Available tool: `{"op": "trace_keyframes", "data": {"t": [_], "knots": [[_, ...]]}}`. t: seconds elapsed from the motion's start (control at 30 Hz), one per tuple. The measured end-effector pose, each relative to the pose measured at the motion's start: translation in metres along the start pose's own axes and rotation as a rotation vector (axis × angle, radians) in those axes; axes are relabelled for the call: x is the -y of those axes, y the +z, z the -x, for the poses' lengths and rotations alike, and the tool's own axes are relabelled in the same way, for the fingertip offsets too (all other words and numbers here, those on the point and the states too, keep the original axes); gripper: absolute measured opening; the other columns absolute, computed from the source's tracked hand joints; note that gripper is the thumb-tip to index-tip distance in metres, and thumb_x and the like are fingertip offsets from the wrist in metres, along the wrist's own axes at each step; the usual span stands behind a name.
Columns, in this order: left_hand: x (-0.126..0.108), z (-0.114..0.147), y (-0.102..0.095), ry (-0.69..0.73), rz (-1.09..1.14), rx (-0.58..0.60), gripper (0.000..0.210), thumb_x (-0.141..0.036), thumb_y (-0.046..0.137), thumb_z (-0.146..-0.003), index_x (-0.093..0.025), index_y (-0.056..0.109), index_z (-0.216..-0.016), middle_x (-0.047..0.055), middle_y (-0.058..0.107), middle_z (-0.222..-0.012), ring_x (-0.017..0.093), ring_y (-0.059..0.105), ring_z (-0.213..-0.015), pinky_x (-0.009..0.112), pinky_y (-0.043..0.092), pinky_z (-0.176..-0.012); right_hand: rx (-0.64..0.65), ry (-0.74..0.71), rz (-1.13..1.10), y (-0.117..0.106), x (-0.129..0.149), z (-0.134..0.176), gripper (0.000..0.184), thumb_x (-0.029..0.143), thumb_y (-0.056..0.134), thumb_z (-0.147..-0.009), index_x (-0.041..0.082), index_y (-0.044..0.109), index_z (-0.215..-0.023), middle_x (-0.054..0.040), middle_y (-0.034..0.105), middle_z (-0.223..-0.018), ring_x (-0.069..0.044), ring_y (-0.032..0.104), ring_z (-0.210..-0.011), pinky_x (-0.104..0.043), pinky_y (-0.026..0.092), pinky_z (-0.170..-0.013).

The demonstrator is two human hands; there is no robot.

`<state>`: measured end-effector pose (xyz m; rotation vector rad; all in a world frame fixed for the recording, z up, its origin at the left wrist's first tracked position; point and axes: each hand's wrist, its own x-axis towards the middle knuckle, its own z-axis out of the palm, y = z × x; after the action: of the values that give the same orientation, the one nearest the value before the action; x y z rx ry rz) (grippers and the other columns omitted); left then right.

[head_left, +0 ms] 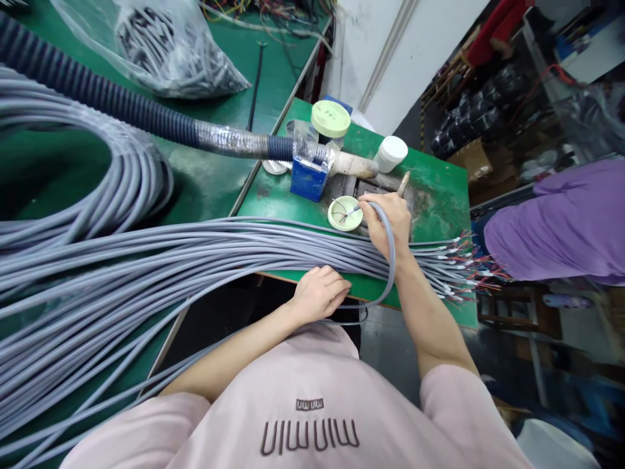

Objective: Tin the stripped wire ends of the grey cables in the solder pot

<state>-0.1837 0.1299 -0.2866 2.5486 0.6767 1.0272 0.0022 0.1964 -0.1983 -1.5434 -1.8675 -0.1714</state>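
My right hand (390, 218) pinches a grey cable (390, 244) close to its stripped end. Thin bare wires at that end reach into a small pale-green dish (336, 220). From the hand the cable bends down in a loop and runs back left, past my left hand (319, 293). The left hand lies at the near edge of a thick bundle of grey cables (219, 251), fingers curled together; what is under them is hidden. At the right, the bundle's ends (456, 267) show white sleeves and fanned red and dark wires.
A ribbed black hose (146, 120) ends in a pale nozzle behind the dish, beside a blue box (308, 177). A white jar (390, 153) and a yellow-green lid (331, 117) stand behind. Coiled cables (131, 169) lie left; a person in purple (561, 221) is at right.
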Motion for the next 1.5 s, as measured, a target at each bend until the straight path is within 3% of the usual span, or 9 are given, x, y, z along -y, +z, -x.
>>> {"op": "trace_keyframes", "data": {"t": [0.2,0.33,0.53,0.7,0.87,1.37,1.5], "knots": [[0.0,0.001,0.0,0.015,0.002,-0.027,0.013,-0.023,0.054,-0.09,-0.019,0.064,-0.097,0.001,0.067,-0.079,0.015,0.049,-0.074,0.031,0.029,-0.062,-0.039,-0.049,0.003,-0.001,0.0,0.0,0.023,0.039,0.052,-0.094,0.026,0.071,-0.09,-0.0025,0.07,-0.085,-0.02,0.062,-0.083,-0.037,0.044,-0.086],[-0.001,0.0,-0.001,0.008,-0.009,-0.022,0.013,-0.024,0.052,-0.091,-0.019,0.064,-0.095,0.001,0.066,-0.078,0.014,0.05,-0.074,0.031,0.029,-0.062,-0.101,-0.029,0.047,-0.017,-0.004,-0.002,0.027,0.041,0.049,-0.095,0.024,0.07,-0.094,-0.0031,0.069,-0.09,-0.02,0.061,-0.089,-0.037,0.044,-0.089],[-0.002,0.0,-0.001,-0.013,0.002,-0.003,0.014,-0.025,0.052,-0.092,-0.02,0.065,-0.097,0.001,0.068,-0.081,0.014,0.052,-0.076,0.031,0.031,-0.063,-0.164,0.071,0.138,-0.041,-0.039,-0.012,0.03,0.041,0.043,-0.098,0.022,0.066,-0.096,-0.0062,0.068,-0.094,-0.023,0.06,-0.096,-0.039,0.043,-0.09],[-0.001,0.0,-0.001,-0.005,0.008,-0.014,0.012,-0.023,0.054,-0.091,-0.02,0.064,-0.097,0.0,0.067,-0.08,0.014,0.051,-0.076,0.031,0.03,-0.063,-0.149,0.099,0.167,-0.032,-0.074,-0.02,0.028,0.039,0.045,-0.096,0.022,0.066,-0.091,-0.0061,0.07,-0.091,-0.023,0.06,-0.089,-0.036,0.045,-0.084],[-0.001,0.0,-0.001,0.004,0.013,-0.022,0.012,-0.023,0.055,-0.09,-0.019,0.064,-0.097,0.001,0.067,-0.081,0.014,0.05,-0.076,0.03,0.03,-0.063,-0.113,0.117,0.17,-0.016,-0.091,-0.024,0.025,0.037,0.046,-0.094,0.022,0.065,-0.089,-0.0049,0.071,-0.09,-0.022,0.06,-0.087,-0.034,0.046,-0.082],[0.0,0.0,-0.001,0.017,0.007,-0.03,0.011,-0.022,0.056,-0.09,-0.019,0.063,-0.097,0.0,0.067,-0.081,0.015,0.05,-0.075,0.03,0.03,-0.062,-0.046,0.196,0.214,0.004,-0.105,-0.027,0.023,0.033,0.049,-0.09,0.022,0.069,-0.088,-0.0057,0.073,-0.091,-0.024,0.061,-0.087,-0.035,0.045,-0.081],[0.0,0.0,-0.001,0.013,0.006,-0.029,0.012,-0.023,0.055,-0.09,-0.019,0.064,-0.097,0.0,0.067,-0.08,0.014,0.051,-0.074,0.03,0.031,-0.062,-0.113,0.155,0.176,-0.007,-0.095,-0.025,0.024,0.033,0.05,-0.09,0.021,0.069,-0.085,-0.0052,0.073,-0.087,-0.023,0.062,-0.083,-0.034,0.047,-0.079]]}}
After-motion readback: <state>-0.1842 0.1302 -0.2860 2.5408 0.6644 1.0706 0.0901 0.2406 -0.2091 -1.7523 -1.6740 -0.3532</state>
